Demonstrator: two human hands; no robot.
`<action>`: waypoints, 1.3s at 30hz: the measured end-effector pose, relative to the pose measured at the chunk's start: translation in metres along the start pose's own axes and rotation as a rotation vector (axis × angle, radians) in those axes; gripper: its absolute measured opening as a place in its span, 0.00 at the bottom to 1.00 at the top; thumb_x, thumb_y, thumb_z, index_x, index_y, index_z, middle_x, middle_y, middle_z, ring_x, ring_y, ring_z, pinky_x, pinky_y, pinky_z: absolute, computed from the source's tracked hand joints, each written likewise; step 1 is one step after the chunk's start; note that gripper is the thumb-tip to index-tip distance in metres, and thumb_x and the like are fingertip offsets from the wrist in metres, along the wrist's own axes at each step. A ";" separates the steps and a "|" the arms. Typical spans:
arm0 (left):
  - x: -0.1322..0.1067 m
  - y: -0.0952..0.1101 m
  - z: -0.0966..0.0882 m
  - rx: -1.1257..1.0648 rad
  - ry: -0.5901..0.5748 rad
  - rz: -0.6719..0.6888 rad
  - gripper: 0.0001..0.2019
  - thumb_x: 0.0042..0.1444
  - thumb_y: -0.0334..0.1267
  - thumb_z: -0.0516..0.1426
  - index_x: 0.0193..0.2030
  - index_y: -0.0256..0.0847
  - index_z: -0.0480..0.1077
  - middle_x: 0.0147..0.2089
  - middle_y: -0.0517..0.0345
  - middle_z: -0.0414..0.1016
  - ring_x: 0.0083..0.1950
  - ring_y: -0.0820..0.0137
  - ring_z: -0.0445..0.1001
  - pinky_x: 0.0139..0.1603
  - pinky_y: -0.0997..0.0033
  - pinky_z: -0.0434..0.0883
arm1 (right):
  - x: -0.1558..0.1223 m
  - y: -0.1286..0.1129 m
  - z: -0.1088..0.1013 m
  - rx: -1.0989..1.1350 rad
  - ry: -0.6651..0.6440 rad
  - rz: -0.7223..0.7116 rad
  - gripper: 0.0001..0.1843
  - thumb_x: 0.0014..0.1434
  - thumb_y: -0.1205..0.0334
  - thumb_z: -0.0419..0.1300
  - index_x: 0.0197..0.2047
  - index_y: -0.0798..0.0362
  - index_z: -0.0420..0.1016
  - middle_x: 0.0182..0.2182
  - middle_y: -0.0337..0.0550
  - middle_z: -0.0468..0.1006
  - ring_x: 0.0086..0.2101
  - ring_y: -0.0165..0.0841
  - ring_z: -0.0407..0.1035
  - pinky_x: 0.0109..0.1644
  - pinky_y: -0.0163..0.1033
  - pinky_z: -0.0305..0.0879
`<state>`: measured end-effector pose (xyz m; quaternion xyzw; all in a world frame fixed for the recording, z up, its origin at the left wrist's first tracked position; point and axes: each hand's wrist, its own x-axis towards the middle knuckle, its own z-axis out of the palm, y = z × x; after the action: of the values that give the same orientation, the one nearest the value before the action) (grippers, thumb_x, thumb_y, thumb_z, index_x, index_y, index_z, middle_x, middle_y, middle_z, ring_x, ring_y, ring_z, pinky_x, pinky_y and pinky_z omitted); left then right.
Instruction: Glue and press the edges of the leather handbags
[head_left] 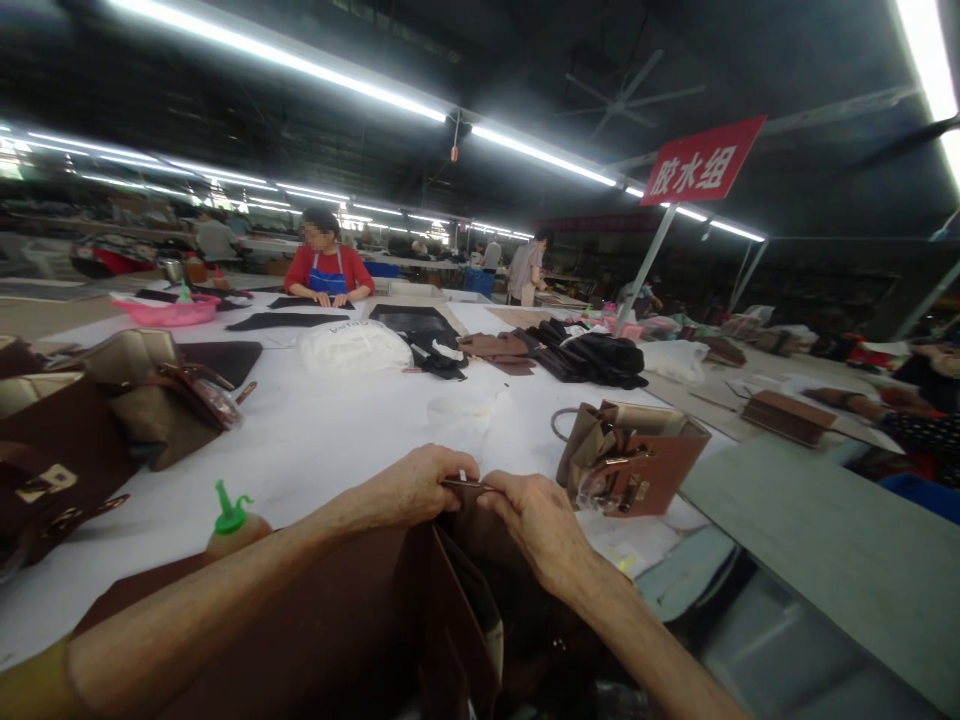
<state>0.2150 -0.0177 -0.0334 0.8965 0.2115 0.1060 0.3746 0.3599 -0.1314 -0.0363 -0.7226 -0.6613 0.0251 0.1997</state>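
Observation:
My left hand [414,487] and my right hand [536,520] meet at the upper edge of a dark brown leather bag [360,630] standing in front of me. Both are closed, pinching the bag's edge between fingers and thumb. A small white bit pokes up between the fingertips; I cannot make out what it is. A squeeze bottle with a green nozzle [232,525] stands just left of my left forearm. A brown bag with metal fittings [634,465] lies on its side just beyond my right hand.
The long white worktable [315,430] carries brown bags [90,420] at the left, a white bundle [352,347], black leather pieces [592,357] and a pink tray [169,310]. A person in red with a blue apron [327,270] sits opposite. Other workers stand behind. A red sign [701,162] hangs at the right.

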 end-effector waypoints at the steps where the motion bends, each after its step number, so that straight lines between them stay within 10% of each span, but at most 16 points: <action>1: -0.001 0.002 -0.001 0.015 0.013 -0.034 0.15 0.38 0.30 0.52 0.36 0.40 0.71 0.25 0.64 0.67 0.27 0.73 0.63 0.25 0.78 0.56 | 0.002 -0.001 0.000 0.003 -0.010 -0.007 0.11 0.58 0.62 0.51 0.29 0.49 0.73 0.19 0.34 0.68 0.23 0.27 0.61 0.28 0.31 0.50; 21: -0.009 -0.020 0.006 -0.346 0.139 -0.145 0.12 0.43 0.42 0.57 0.28 0.34 0.73 0.20 0.64 0.62 0.25 0.75 0.57 0.26 0.75 0.55 | 0.002 0.006 0.002 -0.066 -0.008 -0.035 0.15 0.59 0.58 0.51 0.23 0.51 0.69 0.16 0.34 0.64 0.21 0.27 0.57 0.26 0.31 0.49; 39: -0.012 -0.014 0.011 -0.299 0.192 -0.131 0.10 0.44 0.39 0.54 0.25 0.34 0.72 0.19 0.64 0.59 0.24 0.76 0.55 0.24 0.76 0.52 | 0.004 -0.006 -0.001 -0.017 -0.099 -0.155 0.16 0.57 0.71 0.45 0.44 0.51 0.69 0.34 0.44 0.76 0.35 0.33 0.68 0.38 0.34 0.55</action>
<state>0.2038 -0.0216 -0.0511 0.8010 0.2860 0.1966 0.4879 0.3553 -0.1274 -0.0329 -0.6688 -0.7244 0.0397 0.1622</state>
